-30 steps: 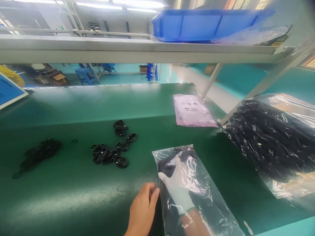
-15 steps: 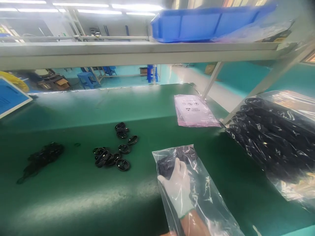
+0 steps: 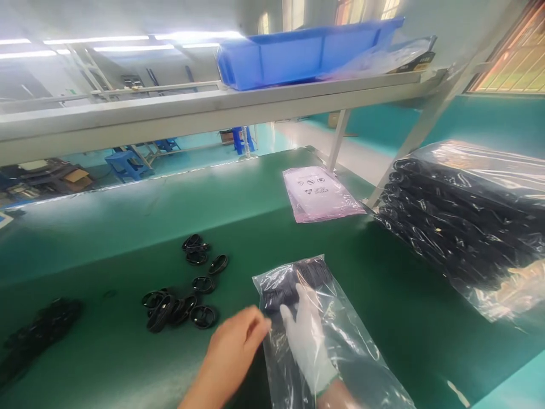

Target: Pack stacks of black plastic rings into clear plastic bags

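Note:
A long clear plastic bag (image 3: 353, 341) lies on the green table, with rows of black coiled items (image 3: 279, 295) at its far end. My right hand (image 3: 309, 335), in a white glove, is inside the bag, its fingers apart and reaching to the black items. Bare and curled, my left hand (image 3: 238, 343) is at the bag's left edge, thumb near the fingertips; whether it pinches the plastic cannot be made out. To the left lie several loose black coils (image 3: 203, 317) in a loose group.
A dark tangled pile (image 3: 42, 329) lies at the left. Behind the bag is a pinkish printed pouch (image 3: 317, 193). A large clear bag of black items (image 3: 464, 221) sits at the right. Above runs a shelf (image 3: 170, 122) with a blue bin (image 3: 289, 59).
My left hand has come into view beside the bag. My gloved right hand is still inside it, slightly lower. The camera view has turned to the right and tilted.

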The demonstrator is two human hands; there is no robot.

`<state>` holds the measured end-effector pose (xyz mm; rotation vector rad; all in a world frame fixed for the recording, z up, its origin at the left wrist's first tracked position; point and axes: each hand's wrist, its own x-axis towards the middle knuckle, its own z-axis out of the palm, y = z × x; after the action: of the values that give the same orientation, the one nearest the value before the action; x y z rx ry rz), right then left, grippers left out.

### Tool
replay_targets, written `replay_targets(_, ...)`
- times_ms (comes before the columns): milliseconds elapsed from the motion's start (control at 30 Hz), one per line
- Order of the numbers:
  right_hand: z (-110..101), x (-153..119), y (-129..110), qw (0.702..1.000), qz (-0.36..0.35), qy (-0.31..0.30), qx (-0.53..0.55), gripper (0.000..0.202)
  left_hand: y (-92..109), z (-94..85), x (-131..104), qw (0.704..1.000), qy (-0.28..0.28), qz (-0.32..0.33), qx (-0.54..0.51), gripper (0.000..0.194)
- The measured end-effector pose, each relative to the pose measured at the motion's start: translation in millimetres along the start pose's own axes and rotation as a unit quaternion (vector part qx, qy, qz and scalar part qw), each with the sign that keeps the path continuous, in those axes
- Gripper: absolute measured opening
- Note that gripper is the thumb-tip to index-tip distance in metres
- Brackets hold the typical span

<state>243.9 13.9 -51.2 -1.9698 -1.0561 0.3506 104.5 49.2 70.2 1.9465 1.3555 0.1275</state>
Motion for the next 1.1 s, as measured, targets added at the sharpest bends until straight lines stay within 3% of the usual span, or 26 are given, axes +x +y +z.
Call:
replay_targets(67, -1.9, 1.3, 11.3, 1.0, 0.024, -0.014, -0.005, 0.045, 11.4, -1.0, 48.9, 0.994, 0.066, 0.077, 0.047, 0.025)
replay_targets(133, -6.0, 3.3, 22.3, 0.999, 0.037, -0.023, -0.006, 0.04, 21.6, 11.7, 98.8, 0.988, 0.082, 0.102, 0.076, 0.018)
replay_targets(200, -10.8, 6.1, 30.2, 0.999, 0.03, -0.029, -0.006, 0.036, 25.7, 28.9, 136.4, 0.989, 0.068, 0.107, 0.076, 0.017)
replay_targets(267, -14.8, 9.8, 33.9, 0.999, 0.015, -0.037, -0.005, 0.033, 23.8, 42.1, 157.4, 0.991, 0.038, 0.113, 0.064, 0.019)
replay_targets(433, -14.5, 19.9, 28.3, 0.999, -0.01, -0.036, -0.019, 0.029, 12.9, 46.9, 166.9, 0.991, -0.013, 0.129, 0.024, 0.023)
replay_targets(700, -3.0, 23.6, 17.2, 0.996, 0.054, -0.032, -0.065, 0.024, 17.6, 39.8, 168.8, 0.991, -0.029, 0.128, 0.038, 0.025)
replay_targets(833, -2.6, 17.9, 20.0, 0.998, 0.055, -0.018, -0.038, 0.025, 15.8, 19.4, 145.8, 0.994, 0.039, 0.101, 0.031, 0.033)
replay_targets(933, -7.9, 7.7, 18.2, 0.998, 0.061, 0.012, 0.0, 0.024, -0.3, 4.5, 95.4, 0.996, 0.076, 0.027, 0.024, 0.031)
replay_targets(1000, -14.0, -0.3, 13.6, 0.999, 0.045, -0.013, -0.001, 0.022, -14.2, 5.8, 46.1, 0.996, 0.048, -0.069, -0.007, 0.029)
replay_targets(1033, -17.1, -3.5, 10.6, 0.999, 0.025, -0.037, -0.012, 0.021, -19.6, 11.1, 18.9, 0.99, 0.006, -0.129, -0.054, 0.03)
replay_targets(1100, -22.0, -6.8, 4.0, 0.995, -0.02, -0.086, -0.046, 0.022, -23.7, 30.6, -35.1, 0.936, -0.084, -0.249, -0.233, 0.03)
